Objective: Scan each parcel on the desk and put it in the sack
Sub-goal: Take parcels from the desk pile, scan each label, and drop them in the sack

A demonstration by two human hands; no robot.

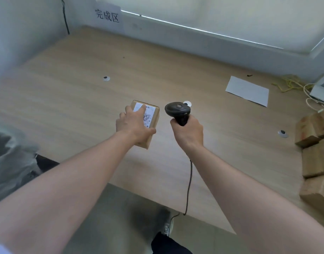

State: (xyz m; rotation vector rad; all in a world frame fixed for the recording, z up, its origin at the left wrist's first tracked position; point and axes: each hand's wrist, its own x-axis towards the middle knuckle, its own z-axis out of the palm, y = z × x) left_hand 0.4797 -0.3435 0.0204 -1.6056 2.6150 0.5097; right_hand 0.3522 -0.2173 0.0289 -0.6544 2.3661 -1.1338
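Parcel (151, 119): small brown box on the desk (69, 92), white label up; long axis ran from near edge away toward the window wall, far end leaning slightly right.
Label: printed face up, partly hidden under the fingers.
Left hand (133, 125): lay on top of the parcel, fingers spread forward over the label, thumb hooked round the near right side; clamped on the parcel.
Right hand (187, 132): just right of the parcel, fist wrapped tight round the scanner handle.
Scanner (177, 110): dark, head just right of the parcel's far end, apart from it; which way the window faced, could not tell.
Cable (189, 184): hung from the handle down past the desk's near edge.
Sack (9, 158): translucent plastic, left of the parcel, beyond the desk's left edge.
Other parcels (315, 153): brown boxes in a group well right of the parcel, at the desk's right edge.
Paper (248, 90): white sheet, flat, far right of the parcel.
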